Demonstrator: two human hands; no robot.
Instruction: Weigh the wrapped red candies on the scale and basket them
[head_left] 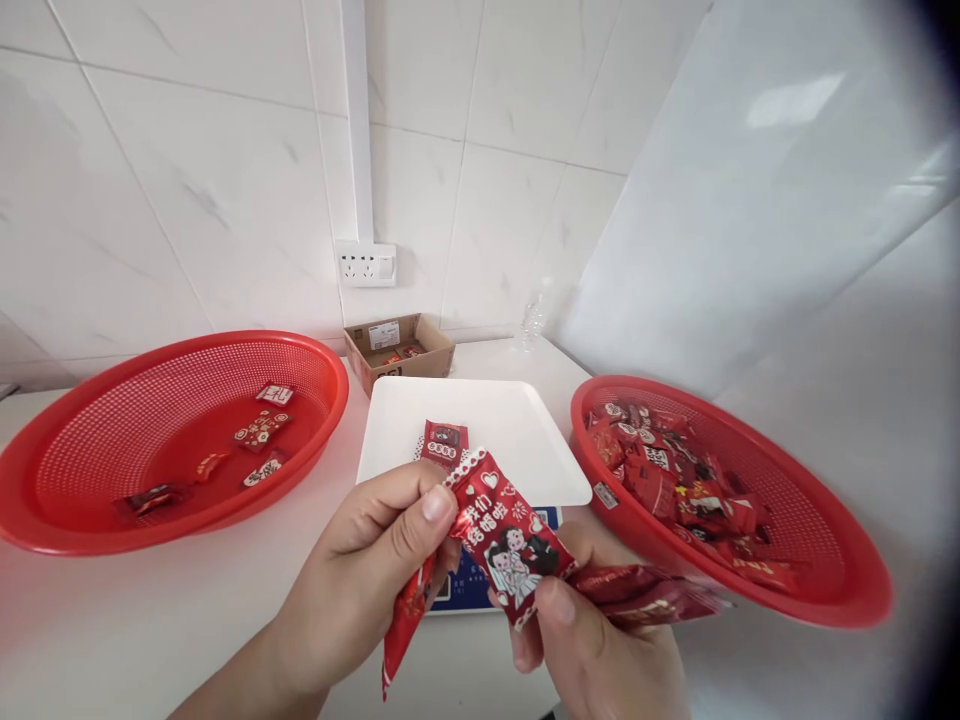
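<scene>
Between both hands is a red candy packet (510, 540) with white lettering and a cartoon couple. My left hand (382, 560) pinches its upper left corner between thumb and fingers, and another red packet (405, 620) hangs below that palm. Closed on the lower right edge, my right hand (600, 630) also holds a dark red packet (649, 592) that sticks out to the right. Behind the hands, a small red packet (445, 440) lies on the white tray (487, 400) of a scale. The scale's blue panel (469, 590) is partly hidden by the hands.
A red basket (172, 350) with several packets stands at the left. Another red basket (840, 560), holding many red packets, stands at the right. A cardboard box (397, 370) and a clear plastic object (533, 320) sit near the tiled wall, below a socket (366, 264).
</scene>
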